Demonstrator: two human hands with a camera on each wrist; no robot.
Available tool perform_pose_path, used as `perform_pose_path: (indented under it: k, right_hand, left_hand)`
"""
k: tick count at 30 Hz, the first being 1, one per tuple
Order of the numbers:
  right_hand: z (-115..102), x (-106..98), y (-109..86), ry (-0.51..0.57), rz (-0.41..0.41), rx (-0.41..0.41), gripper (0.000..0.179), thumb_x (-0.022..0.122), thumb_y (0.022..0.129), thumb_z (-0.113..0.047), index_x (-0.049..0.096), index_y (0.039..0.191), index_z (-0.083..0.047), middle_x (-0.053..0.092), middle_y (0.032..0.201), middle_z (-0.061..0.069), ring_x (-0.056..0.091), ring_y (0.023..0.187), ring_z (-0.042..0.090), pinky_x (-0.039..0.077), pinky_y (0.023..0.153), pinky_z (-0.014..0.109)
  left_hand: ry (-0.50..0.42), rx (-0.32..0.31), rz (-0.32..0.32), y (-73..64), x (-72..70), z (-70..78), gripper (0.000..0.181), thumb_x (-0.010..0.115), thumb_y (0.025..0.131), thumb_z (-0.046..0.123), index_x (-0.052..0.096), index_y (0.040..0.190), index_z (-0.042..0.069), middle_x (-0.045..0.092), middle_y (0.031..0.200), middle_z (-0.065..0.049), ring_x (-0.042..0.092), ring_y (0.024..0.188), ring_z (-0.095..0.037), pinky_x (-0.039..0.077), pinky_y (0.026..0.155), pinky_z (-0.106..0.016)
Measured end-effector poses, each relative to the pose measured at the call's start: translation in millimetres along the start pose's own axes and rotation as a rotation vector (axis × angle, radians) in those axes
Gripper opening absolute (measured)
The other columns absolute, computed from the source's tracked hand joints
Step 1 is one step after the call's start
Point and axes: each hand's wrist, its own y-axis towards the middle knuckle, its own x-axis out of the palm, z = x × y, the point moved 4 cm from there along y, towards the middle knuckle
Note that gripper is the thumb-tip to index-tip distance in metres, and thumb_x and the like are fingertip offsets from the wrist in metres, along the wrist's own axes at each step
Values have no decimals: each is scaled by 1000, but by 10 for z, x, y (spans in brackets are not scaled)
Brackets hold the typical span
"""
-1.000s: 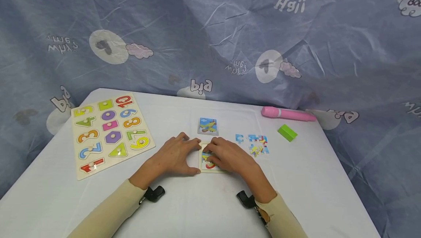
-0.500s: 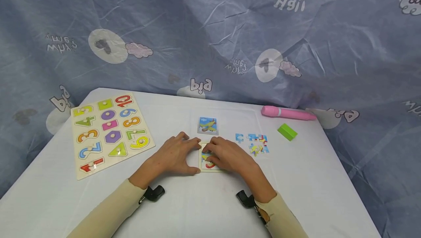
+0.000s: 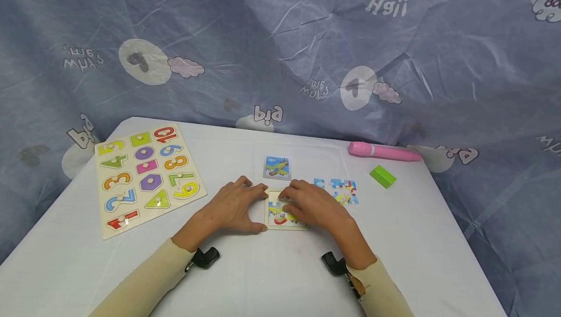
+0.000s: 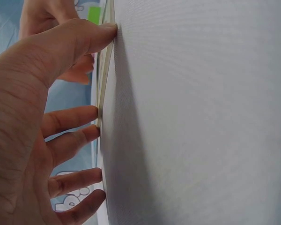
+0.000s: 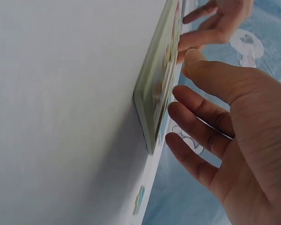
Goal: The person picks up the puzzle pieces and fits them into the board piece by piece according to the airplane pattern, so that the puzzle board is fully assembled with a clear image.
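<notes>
A small wooden jigsaw puzzle board (image 3: 287, 227) with a pale frame lies mid-table, partly filled with yellow, red and blue airplane pieces. My left hand (image 3: 234, 207) touches its left side with thumb and index fingertips; the other fingers are spread. Over the board's right half is my right hand (image 3: 313, 205), hiding part of the picture. In the right wrist view, that hand's thumb and fingers (image 5: 192, 154) stand apart with no piece visible between them. Loose puzzle pieces (image 3: 350, 185) lie right of the board, some hidden by the right hand. An airplane picture card (image 3: 277, 167) lies behind the board.
A number-and-shape peg board (image 3: 151, 180) lies at the left of the white-covered table (image 3: 258, 278). At the back right are a pink marker-shaped object (image 3: 384, 151) and a green block (image 3: 383, 177). A blue patterned curtain (image 3: 280, 54) hangs behind.
My right hand has shifted slightly right and its fingers have lifted off the upper left of the board, uncovering more of the picture. The left hand stays where it was.
</notes>
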Motion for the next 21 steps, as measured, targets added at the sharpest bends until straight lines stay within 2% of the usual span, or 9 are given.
perform_pose_path:
  k: [11,21]
  right_hand:
    - [156,-53,-104,12,12,54,30,78,101,-25,76,130,-17,68,120,1,65,106,18,56,97,42]
    - [281,-98,-217,16,34,107,31,79,100,-24,76,129,-14,69,122,1,65,108,19,56,97,44]
  left_hand:
    - [8,-14,-5,-4,-8,1,76,84,77,64,70,140,24,61,154,5,52,134,-24,51,100,-47]
    - [-8,-20,-5,-5,1,9,76,84,77,63,70,141,24,60,155,5,51,135,-23,50,101,-48]
